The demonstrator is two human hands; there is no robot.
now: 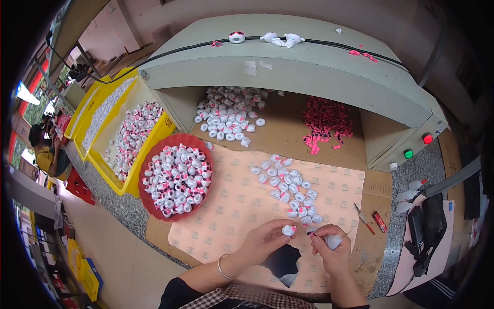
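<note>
Surface: speckled grey stone bench (411, 177), covered where I work by brown cardboard (288, 139) and a pale peach sheet (231, 206) printed with small squares.
Left hand: my left hand (265, 238) pinches a small white toy piece (288, 230) with a pink mark between thumb and fingertips, closed snugly on it, just above the sheet's near edge.
Right hand: my right hand (329, 246) is curled shut around another white piece (333, 241), its fingertips almost touching the left ones.
Nearest pile: loose white pieces (289, 186) lie strewn on the sheet just beyond my hands.
Red bowl: round red bowl (149, 203) to my left, heaped with white-and-pink pieces.
Yellow bins: yellow bins (116, 183) beside the bowl, holding more.
Back of bench: a white heap (229, 116) and a pile of pink bits (325, 121) under a grey-green hood (288, 62).
Right side: a red-handled cutter (380, 221) lies on the cardboard.
</note>
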